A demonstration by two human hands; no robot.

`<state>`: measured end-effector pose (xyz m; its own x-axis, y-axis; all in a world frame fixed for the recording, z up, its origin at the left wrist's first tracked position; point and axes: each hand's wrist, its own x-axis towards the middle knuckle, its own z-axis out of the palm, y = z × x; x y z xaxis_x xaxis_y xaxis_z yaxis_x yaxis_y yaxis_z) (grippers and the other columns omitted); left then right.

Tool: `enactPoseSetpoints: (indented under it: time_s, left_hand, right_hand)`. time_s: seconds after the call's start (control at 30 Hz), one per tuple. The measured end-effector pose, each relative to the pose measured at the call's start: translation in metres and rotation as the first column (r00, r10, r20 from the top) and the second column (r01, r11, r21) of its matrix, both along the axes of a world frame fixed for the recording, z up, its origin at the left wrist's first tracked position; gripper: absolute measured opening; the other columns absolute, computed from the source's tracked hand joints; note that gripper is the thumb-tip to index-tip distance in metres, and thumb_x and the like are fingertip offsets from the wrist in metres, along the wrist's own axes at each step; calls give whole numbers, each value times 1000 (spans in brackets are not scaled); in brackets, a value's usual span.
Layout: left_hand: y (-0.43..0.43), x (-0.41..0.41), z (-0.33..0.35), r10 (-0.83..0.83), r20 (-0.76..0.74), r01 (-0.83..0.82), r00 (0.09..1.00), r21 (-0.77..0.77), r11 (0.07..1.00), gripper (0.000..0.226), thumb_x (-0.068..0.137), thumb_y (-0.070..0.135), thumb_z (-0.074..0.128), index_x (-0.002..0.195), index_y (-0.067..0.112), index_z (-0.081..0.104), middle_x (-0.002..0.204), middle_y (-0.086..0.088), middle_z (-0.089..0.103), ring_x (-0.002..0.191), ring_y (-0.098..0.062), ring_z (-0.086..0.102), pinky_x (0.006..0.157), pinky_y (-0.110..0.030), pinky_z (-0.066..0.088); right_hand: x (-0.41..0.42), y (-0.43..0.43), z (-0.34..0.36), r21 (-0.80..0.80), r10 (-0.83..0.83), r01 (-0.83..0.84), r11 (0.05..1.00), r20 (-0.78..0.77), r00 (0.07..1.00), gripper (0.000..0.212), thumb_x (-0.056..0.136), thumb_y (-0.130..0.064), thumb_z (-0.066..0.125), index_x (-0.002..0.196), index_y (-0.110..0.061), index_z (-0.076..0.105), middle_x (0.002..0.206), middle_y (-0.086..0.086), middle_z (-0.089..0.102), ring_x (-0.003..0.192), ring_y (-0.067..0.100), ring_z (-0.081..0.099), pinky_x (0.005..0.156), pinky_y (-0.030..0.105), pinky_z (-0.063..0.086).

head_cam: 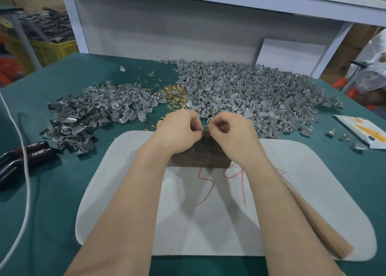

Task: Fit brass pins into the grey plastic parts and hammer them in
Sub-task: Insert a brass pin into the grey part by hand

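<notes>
My left hand (179,127) and my right hand (231,129) meet above the far edge of a dark block (200,152) on the white mat (271,192). Both pinch a small grey plastic part (205,129) between their fingertips; whether a pin is in it is hidden by the fingers. A heap of loose brass pins (173,95) lies just beyond my hands. One pile of grey parts (94,112) spreads to the left, and a larger pile (250,94), some showing brass, spreads to the right.
Black-handled tools (23,156) and a white cord (25,171) lie at the left on the green table (52,213). A wooden handle (317,219) slants under my right forearm. A white-and-orange packet (363,131) sits at the right edge, with stray parts beside it.
</notes>
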<state>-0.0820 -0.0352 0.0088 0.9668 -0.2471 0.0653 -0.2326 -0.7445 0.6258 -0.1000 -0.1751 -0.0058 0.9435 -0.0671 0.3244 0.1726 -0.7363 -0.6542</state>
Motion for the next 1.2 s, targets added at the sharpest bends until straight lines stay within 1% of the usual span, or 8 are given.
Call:
enactPoseSetpoints:
  time_s: [0.07, 0.23, 0.47, 0.6, 0.83, 0.9, 1.03, 1.2]
  left_hand:
    - [0, 0, 1, -2, 1, 2, 1000, 3, 1000, 13, 87, 26, 65, 78, 28, 55, 84, 12, 55, 103, -22, 56, 97, -42, 42]
    - [0, 0, 1, -4, -1, 4, 1000, 1, 1000, 8, 87, 27, 64, 82, 26, 57, 87, 10, 55, 104, -22, 56, 98, -43, 42]
    - [-1, 0, 0, -3, -4, 3, 1000, 0, 1000, 11, 87, 26, 64, 79, 27, 57, 90, 8, 60, 104, -22, 57, 98, -43, 42]
    - [-1, 1, 0, -6, -10, 6, 1000, 6, 1000, 9, 87, 26, 64, 81, 26, 57, 94, 6, 62, 105, -23, 56, 98, -43, 43]
    - [0, 1, 0, -8, -5, 8, 1000, 8, 1000, 9, 88, 28, 64, 82, 26, 58, 94, 7, 60, 105, -22, 56, 97, -43, 43]
    - [0, 1, 0, -10, -4, 10, 1000, 5, 1000, 9, 88, 28, 64, 81, 26, 57, 94, 7, 60, 105, -22, 56, 98, -43, 43]
    - [0, 0, 0, -8, -2, 8, 1000, 10, 1000, 11, 87, 27, 64, 80, 26, 56, 87, 10, 56, 104, -21, 56, 97, -43, 42]
    - [-1, 0, 1, -5, 1, 5, 1000, 16, 1000, 15, 87, 26, 64, 76, 28, 54, 86, 10, 55, 104, -22, 55, 97, -43, 42]
  right_hand:
    - [0, -1, 0, 25, 18, -18, 1000, -1, 1000, 11, 85, -12, 63, 80, -21, 67, 80, -7, 67, 80, 12, 62, 81, 26, 48]
    - [1, -2, -1, 12, 39, -39, 999, -7, 999, 10, 85, -12, 64, 82, -19, 70, 83, -6, 66, 80, 11, 61, 82, 26, 48]
    - [2, -1, -2, -24, 29, -29, 999, 0, 1000, 8, 85, -13, 64, 82, -17, 70, 85, -2, 67, 83, 16, 61, 86, 33, 48]
    - [1, 0, -2, -94, 23, -20, 995, 29, 999, 6, 85, -14, 63, 83, -16, 68, 85, 0, 63, 80, 17, 56, 82, 36, 47]
    - [2, 0, 2, -162, 31, -33, 986, -13, 999, 4, 87, -15, 61, 85, -15, 64, 79, -2, 53, 77, 15, 48, 75, 29, 41]
    - [2, 0, 2, -157, 28, -31, 987, -22, 999, 5, 88, -16, 60, 86, -15, 65, 81, -1, 54, 77, 15, 49, 75, 28, 42]
    - [2, -3, 3, -136, 25, -34, 990, -69, 997, 9, 87, -14, 62, 90, -17, 70, 89, -1, 65, 83, 13, 58, 81, 27, 47]
    - [2, -7, 5, -118, 54, -66, 991, -98, 994, 20, 87, -10, 57, 97, -17, 73, 85, -7, 65, 81, 5, 59, 74, 11, 40]
